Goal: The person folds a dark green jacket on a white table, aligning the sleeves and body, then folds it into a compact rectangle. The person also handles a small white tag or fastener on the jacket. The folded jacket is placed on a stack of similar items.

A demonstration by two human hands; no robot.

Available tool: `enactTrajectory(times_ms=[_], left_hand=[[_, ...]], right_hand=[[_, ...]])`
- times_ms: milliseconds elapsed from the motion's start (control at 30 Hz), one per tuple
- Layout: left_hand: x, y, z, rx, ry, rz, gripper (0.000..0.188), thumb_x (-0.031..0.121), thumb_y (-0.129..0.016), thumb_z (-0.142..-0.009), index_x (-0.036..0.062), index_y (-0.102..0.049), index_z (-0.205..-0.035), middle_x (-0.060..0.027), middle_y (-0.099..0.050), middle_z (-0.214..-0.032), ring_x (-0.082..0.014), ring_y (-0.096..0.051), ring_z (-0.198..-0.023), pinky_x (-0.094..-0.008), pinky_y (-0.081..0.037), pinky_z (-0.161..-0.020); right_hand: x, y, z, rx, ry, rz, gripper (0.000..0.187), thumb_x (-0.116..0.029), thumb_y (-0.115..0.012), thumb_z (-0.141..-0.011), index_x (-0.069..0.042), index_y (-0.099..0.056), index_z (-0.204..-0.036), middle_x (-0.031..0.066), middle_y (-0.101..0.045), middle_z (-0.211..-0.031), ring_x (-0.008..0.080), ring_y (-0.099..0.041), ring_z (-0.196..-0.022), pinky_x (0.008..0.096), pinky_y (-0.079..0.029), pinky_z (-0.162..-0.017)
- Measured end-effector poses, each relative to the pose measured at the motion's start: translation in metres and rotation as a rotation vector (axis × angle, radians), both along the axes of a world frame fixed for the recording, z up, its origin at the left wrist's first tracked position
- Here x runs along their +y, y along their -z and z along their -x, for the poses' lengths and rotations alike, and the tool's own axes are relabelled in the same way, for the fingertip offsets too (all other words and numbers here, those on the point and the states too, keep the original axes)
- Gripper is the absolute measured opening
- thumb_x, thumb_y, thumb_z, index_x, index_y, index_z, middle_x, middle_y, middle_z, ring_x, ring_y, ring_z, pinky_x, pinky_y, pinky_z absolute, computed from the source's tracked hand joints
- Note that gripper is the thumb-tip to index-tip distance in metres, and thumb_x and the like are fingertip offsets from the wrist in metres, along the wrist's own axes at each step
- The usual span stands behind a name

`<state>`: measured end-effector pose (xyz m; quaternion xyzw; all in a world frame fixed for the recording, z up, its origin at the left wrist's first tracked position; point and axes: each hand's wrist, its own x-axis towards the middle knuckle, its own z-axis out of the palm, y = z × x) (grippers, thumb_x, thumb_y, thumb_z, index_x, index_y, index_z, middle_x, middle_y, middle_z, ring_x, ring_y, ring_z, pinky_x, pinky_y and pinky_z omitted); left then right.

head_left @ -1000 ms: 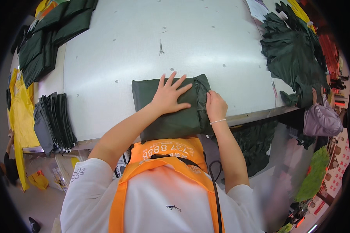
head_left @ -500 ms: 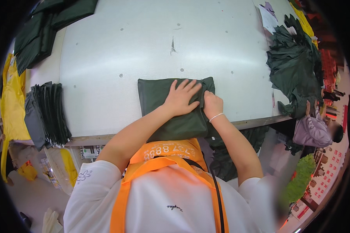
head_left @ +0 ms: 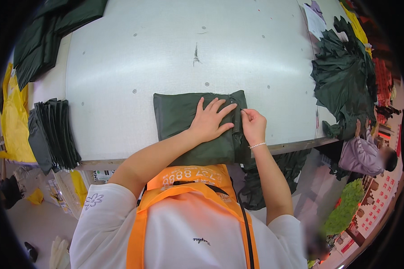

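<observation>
A dark green fabric piece (head_left: 177, 114), folded into a rough rectangle, lies at the table's near edge in front of me. My left hand (head_left: 210, 122) rests flat on its right half, fingers spread. At the right edge my right hand (head_left: 254, 125) pinches the fabric between thumb and forefinger, beside a narrow strip with small pale dots. The lower end of the piece reaches the table edge by my orange apron (head_left: 188, 175).
The pale table (head_left: 166, 58) extends ahead. A stack of folded dark green pieces (head_left: 54, 134) stands at the left, with more bundles (head_left: 38, 49) behind and yellow fabric (head_left: 15, 121) beside. A crumpled dark green heap (head_left: 343, 80) lies far right, near a person in a lilac top (head_left: 361, 154).
My right hand has moved slightly right and down, from a closed fist on the fabric to a pinch at its right edge. My left hand stays spread on the fabric.
</observation>
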<state>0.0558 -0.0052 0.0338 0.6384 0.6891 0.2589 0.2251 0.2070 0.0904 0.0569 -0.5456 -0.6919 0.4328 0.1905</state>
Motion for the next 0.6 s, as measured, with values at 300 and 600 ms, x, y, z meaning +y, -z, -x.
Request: enactTrajectory(times_ms=[300, 600], left_hand=[[0.004, -0.004, -0.011, 0.184, 0.074, -0.041, 0.054, 0.052, -0.052, -0.084, 0.0203, -0.054, -0.128, -0.0192, -0.036, -0.141, -0.0371, -0.028, -0.133, -0.0646, -0.016, -0.105], [0.025, 0.02, 0.026, -0.159, 0.028, -0.044, 0.038, 0.033, -0.058, -0.083, 0.004, -0.062, -0.107, -0.0182, -0.047, -0.129, -0.0334, -0.039, -0.126, -0.0454, -0.028, -0.106]], right_hand=[[-0.009, -0.011, 0.015, -0.148, -0.217, -0.438, 0.013, -0.011, -0.062, -0.083, 0.001, -0.065, -0.088, 0.0117, -0.066, -0.071, 0.0238, -0.062, -0.056, 0.0331, -0.048, -0.053], [-0.01, 0.017, 0.017, -0.689, -0.518, -0.499, 0.01, -0.01, -0.058, -0.079, -0.003, -0.053, -0.074, 0.0105, -0.062, -0.077, 0.0289, -0.063, -0.069, 0.0414, -0.05, -0.059]])
